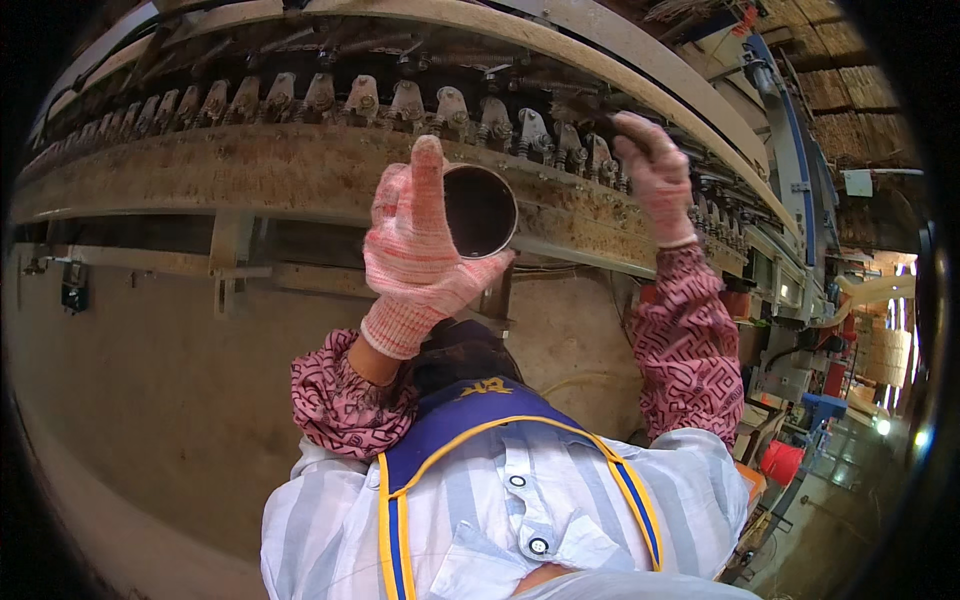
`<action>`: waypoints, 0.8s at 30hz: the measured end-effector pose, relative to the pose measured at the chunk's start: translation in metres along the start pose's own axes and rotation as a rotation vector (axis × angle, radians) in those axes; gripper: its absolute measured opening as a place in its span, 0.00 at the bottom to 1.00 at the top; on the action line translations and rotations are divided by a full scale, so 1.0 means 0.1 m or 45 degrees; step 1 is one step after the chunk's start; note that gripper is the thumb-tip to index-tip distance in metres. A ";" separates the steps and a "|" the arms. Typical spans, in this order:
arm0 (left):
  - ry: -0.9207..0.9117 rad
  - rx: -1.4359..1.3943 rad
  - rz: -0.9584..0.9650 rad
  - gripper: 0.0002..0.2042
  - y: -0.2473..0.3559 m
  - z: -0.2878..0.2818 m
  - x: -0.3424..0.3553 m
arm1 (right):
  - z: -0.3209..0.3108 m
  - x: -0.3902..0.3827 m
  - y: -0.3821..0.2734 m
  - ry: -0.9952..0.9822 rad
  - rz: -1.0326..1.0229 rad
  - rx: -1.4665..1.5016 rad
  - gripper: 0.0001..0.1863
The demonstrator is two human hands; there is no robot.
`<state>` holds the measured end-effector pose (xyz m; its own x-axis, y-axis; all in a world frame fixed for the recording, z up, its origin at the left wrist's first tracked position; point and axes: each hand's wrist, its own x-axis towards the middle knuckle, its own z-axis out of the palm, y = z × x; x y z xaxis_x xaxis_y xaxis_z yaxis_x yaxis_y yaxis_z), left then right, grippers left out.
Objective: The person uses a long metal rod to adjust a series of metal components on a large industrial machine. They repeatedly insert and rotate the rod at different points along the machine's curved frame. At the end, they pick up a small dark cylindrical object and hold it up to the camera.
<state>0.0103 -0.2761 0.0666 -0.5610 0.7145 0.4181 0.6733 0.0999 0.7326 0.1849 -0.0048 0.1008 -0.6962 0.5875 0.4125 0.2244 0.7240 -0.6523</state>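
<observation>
My left hand (415, 230), in a pink-and-white knit glove, is wrapped round a round can (516, 215) with a thin pale rim. The can's mouth faces up and its inside is dark; I cannot tell what it contains. My right hand (655, 175), gloved alike, is raised over the machine's row of metal brackets (533, 132) and coil springs. Its fingers are bent together beside a dark, blurred, brush-like shape (585, 108), which I cannot make out clearly. The can is held just in front of the machine's long, stained beam (290, 165).
Pale rails (620, 60) run along the machine's far side. Below the beam are a metal support post (228, 250) and a brown floor (150, 380). At the right stand a blue frame post (795, 150), hoses and a red round part (782, 461).
</observation>
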 end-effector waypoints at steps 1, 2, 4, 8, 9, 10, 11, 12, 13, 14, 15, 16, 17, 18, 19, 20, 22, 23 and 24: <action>-0.017 -0.048 -0.033 0.67 -0.01 0.00 0.01 | 0.09 0.03 0.13 -0.011 -0.257 -0.232 0.14; -0.024 -0.031 -0.025 0.67 -0.02 0.00 0.01 | 0.17 0.06 0.07 -0.049 -0.236 -0.325 0.14; -0.052 0.009 -0.012 0.67 -0.01 -0.01 0.02 | 0.27 0.13 -0.06 -0.098 -0.241 -0.454 0.12; -0.010 -0.001 0.017 0.67 -0.08 -0.01 0.02 | 0.22 0.08 -0.15 -0.057 -0.366 -0.541 0.14; 0.000 -0.009 0.027 0.67 -0.08 0.00 0.03 | 0.17 0.05 -0.10 -0.024 -0.391 -0.543 0.16; 0.011 -0.017 0.038 0.67 -0.07 0.02 0.04 | 0.14 0.04 0.00 -0.027 -0.384 -0.584 0.16; 0.013 -0.028 0.035 0.66 -0.07 0.03 0.04 | 0.18 0.02 0.04 -0.071 -0.326 -0.623 0.16; 0.014 -0.042 0.033 0.66 -0.06 0.04 0.04 | 0.24 0.00 0.07 -0.115 -0.267 -0.664 0.15; 0.013 -0.056 0.032 0.66 -0.04 0.05 0.04 | 0.28 -0.01 0.08 -0.158 -0.206 -0.705 0.15; -0.003 -0.054 -0.008 0.66 -0.03 0.04 0.03 | 0.32 -0.01 0.05 -0.094 -0.224 -0.614 0.14; -0.021 -0.052 -0.047 0.66 -0.02 0.02 0.02 | 0.33 -0.01 -0.02 -0.028 -0.241 -0.526 0.14; -0.040 -0.051 -0.084 0.67 0.00 0.01 0.02 | 0.33 -0.03 -0.09 0.040 -0.257 -0.439 0.13; -0.040 -0.055 -0.064 0.67 0.01 0.02 0.04 | 0.30 -0.06 -0.12 0.110 -0.278 -0.363 0.13; -0.033 -0.054 -0.060 0.68 0.01 0.01 0.04 | 0.27 -0.13 -0.11 0.179 -0.355 -0.289 0.14; -0.028 -0.054 -0.055 0.68 0.01 0.01 0.04 | 0.25 -0.25 -0.18 0.212 -0.277 -0.154 0.14; -0.038 -0.072 -0.064 0.70 0.01 0.01 0.03 | 0.20 -0.43 -0.32 0.246 -0.200 -0.031 0.15; -0.030 -0.059 -0.058 0.70 0.02 0.05 0.03 | 0.09 -0.64 -0.53 0.259 -0.129 0.271 0.15; -0.035 -0.049 -0.052 0.70 0.04 0.07 0.04 | 0.03 -0.71 -0.64 0.248 -0.130 0.447 0.14; -0.006 -0.038 -0.051 0.70 0.07 0.09 0.03 | -0.01 -0.75 -0.75 0.234 -0.138 0.634 0.14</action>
<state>0.0175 -0.2669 0.0683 -0.5850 0.7133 0.3859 0.6358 0.1079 0.7643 0.2213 -0.1029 0.1193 -0.5567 0.6050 0.5693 -0.2233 0.5511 -0.8040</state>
